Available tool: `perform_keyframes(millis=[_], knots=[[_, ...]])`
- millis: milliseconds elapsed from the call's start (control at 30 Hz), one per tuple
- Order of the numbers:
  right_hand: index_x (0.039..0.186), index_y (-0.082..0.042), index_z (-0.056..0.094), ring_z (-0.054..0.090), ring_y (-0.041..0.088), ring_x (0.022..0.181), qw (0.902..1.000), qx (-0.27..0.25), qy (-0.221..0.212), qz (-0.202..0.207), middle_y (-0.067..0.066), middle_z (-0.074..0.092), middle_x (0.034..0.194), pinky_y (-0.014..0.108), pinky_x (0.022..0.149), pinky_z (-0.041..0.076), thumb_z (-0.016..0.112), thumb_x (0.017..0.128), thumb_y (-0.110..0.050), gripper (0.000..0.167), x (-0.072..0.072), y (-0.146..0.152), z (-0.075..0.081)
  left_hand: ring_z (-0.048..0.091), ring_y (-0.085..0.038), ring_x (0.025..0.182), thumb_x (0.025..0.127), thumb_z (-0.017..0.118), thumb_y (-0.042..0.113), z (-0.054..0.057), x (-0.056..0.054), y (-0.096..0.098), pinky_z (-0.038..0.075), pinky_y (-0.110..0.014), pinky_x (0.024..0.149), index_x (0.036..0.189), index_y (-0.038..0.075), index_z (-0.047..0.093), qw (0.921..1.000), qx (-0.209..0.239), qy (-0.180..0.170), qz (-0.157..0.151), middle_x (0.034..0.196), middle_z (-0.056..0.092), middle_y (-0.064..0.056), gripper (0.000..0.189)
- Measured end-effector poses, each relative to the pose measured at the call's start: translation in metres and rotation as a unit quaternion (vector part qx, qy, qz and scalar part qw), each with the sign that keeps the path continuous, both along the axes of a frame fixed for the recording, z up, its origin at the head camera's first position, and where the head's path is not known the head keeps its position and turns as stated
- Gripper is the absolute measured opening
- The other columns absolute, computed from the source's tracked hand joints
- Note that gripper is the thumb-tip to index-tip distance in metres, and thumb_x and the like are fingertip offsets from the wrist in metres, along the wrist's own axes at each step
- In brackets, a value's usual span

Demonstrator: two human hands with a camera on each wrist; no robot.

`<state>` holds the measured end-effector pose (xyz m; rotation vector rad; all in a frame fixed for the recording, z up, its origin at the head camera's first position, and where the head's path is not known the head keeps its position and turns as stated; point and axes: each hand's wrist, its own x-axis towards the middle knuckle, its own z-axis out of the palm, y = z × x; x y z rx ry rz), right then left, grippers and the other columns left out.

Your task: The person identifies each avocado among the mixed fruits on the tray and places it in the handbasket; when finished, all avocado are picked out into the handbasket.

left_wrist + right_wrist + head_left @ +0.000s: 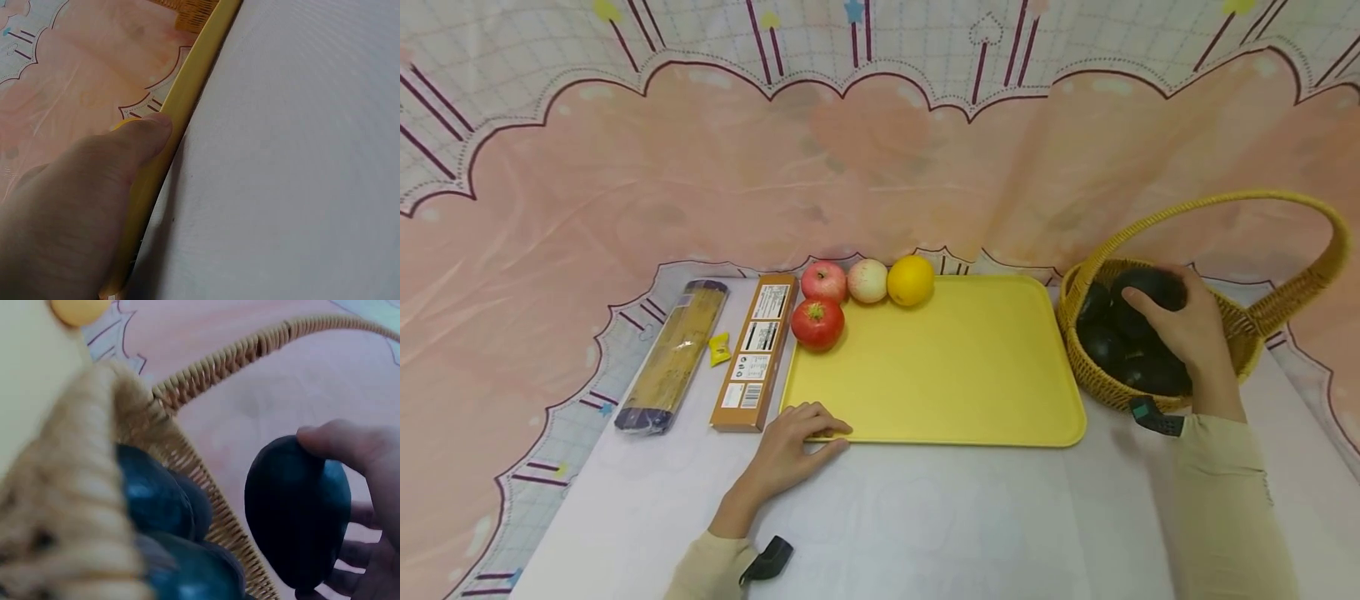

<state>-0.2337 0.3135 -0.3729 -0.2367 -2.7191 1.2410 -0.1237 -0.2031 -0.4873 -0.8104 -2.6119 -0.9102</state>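
Note:
My right hand (pixel 1195 321) holds a dark avocado (pixel 297 509) above the wicker basket (pixel 1108 387), thumb near its narrow top and fingers behind it. Several more dark avocados (pixel 1105 346) lie inside the basket. At the front left of the yellow tray (pixel 970 375), my left hand (pixel 793 450) grips the rim. Its thumb (pixel 150 134) lies along the outer side in the left wrist view, where the other fingers are hidden. Along the tray's back left sit a pink apple (pixel 823 282), a pale round fruit (pixel 868 281), an orange (pixel 911 281) and a red tomato-like fruit (pixel 817 324).
Left of the tray are a long brown box (pixel 756 354), a small yellow packet (pixel 719 349) and a wrapped pack of noodles (pixel 673 354). The basket's tall arched handle (pixel 1217 198) rises beside my right hand. A patterned cloth (pixel 865 167) hangs behind the table.

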Motion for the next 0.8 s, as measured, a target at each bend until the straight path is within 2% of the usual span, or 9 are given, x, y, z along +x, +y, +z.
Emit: perform_keyframes(millis=[233, 433, 633, 800], knots=[[0.147, -0.006, 0.023, 0.027, 0.055, 0.129, 0.9988, 0.038, -0.030, 0.012, 0.030, 0.024, 0.149, 0.067, 0.098, 0.025, 0.056, 0.085, -0.056, 0.086, -0.015, 0.011, 0.009, 0.049, 0.003, 0.076, 0.080, 0.075, 0.032, 0.000, -0.001, 0.000, 0.036, -0.018, 0.066, 0.097, 0.033, 0.071, 1.0000, -0.004, -0.002, 0.005, 0.085, 0.060, 0.020, 0.017], [0.146, 0.001, 0.023, 0.028, 0.055, 0.127, 0.9966, 0.060, -0.048, 0.027, 0.032, 0.024, 0.148, 0.067, 0.098, 0.026, 0.056, 0.086, -0.057, 0.090, -0.030, 0.016, 0.015, 0.049, 0.002, 0.076, 0.080, 0.075, 0.033, 0.003, 0.000, 0.000, 0.037, -0.018, 0.066, 0.097, 0.033, 0.071, 0.9999, -0.004, -0.007, 0.008, 0.086, 0.060, 0.020, 0.017], [0.140, 0.008, 0.029, 0.034, 0.054, 0.121, 0.9931, 0.100, -0.037, 0.048, 0.037, 0.035, 0.137, 0.064, 0.096, 0.029, 0.059, 0.085, -0.055, 0.089, -0.044, 0.017, 0.012, 0.049, 0.002, 0.076, 0.080, 0.075, 0.032, 0.000, 0.000, -0.001, 0.037, -0.018, 0.066, 0.096, 0.034, 0.071, 0.9999, -0.002, -0.009, 0.010, 0.086, 0.060, 0.021, 0.017], [0.134, 0.011, 0.033, 0.035, 0.055, 0.117, 0.9909, 0.117, -0.034, 0.058, 0.042, 0.033, 0.131, 0.064, 0.096, 0.030, 0.061, 0.085, -0.051, 0.083, -0.053, 0.018, 0.006, 0.049, 0.003, 0.077, 0.080, 0.075, 0.031, -0.001, 0.000, 0.000, 0.038, -0.018, 0.067, 0.096, 0.033, 0.071, 0.9999, -0.002, -0.013, 0.008, 0.086, 0.060, 0.021, 0.017]])
